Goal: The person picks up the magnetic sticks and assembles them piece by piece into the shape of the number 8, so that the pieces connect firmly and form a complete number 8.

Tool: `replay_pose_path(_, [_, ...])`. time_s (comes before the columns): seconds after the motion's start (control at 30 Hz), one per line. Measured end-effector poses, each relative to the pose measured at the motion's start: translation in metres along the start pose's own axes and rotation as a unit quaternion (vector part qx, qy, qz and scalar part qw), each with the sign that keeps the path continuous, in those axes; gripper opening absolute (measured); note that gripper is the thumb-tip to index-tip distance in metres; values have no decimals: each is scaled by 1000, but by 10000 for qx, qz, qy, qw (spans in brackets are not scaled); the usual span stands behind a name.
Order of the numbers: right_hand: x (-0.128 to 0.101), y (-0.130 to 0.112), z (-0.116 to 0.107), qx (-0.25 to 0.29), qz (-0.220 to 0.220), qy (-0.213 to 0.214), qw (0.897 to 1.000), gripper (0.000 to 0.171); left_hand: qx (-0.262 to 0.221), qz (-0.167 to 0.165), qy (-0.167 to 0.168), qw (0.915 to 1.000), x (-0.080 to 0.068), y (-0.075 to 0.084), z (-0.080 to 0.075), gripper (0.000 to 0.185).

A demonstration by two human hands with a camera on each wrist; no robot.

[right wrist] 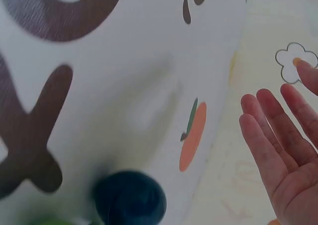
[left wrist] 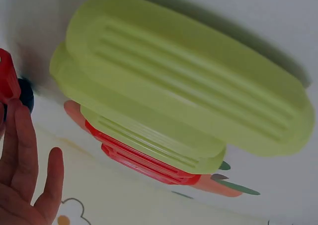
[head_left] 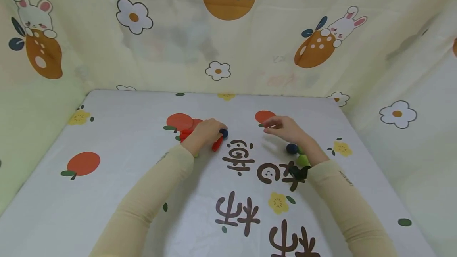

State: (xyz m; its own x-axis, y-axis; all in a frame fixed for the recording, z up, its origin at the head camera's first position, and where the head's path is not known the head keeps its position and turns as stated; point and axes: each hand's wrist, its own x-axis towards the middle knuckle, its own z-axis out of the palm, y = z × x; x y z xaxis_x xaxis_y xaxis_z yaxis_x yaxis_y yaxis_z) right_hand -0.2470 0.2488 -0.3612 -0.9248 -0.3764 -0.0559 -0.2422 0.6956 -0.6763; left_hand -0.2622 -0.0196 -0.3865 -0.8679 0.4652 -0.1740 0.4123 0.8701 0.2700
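Observation:
My left hand (head_left: 207, 133) pinches a narrow red plastic piece (left wrist: 7, 78) and a dark blue ball (head_left: 223, 133) at its fingertips, low over the table. Whether the two are joined I cannot tell; the thumb is mostly hidden. Beneath the left wrist lie ribbed light green plastic pieces (left wrist: 189, 81), stacked or overlapping, with a red ribbed piece (left wrist: 149, 163) beyond them. My right hand (head_left: 285, 128) hovers over the table with relaxed, spread fingers and holds nothing. Near its wrist lie another dark blue ball (right wrist: 131, 197), a green rounded piece (head_left: 302, 161) and a black piece (head_left: 299, 173).
A white tablecloth (head_left: 125, 209) printed with fruit, flowers and brown characters covers the table. Cream curtains (head_left: 171, 50) with rabbit and flower prints hang behind it and at both sides.

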Motion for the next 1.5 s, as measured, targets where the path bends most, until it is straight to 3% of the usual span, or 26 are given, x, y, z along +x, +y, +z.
replay_pose_path(0.5, [-24,12,-23,-79,199,-2,9998,35,616,-97,376,9973,1,8,-1,23])
replay_pose_path(0.83, [-37,27,-39,-260,318,115,9991,39,236,-225,471,9984,4,7,0,18])
replay_pose_path(1.0, [-44,38,-44,-453,518,171,9975,42,69,-185,484,9986,5,6,1,26])
replay_pose_path(1.17, [-52,48,-51,-514,755,206,9956,43,-144,-264,303,9991,4,7,1,37])
replay_pose_path(1.5, [-63,62,-61,-636,910,299,9934,43,-108,-376,113,9992,1,6,-3,33])
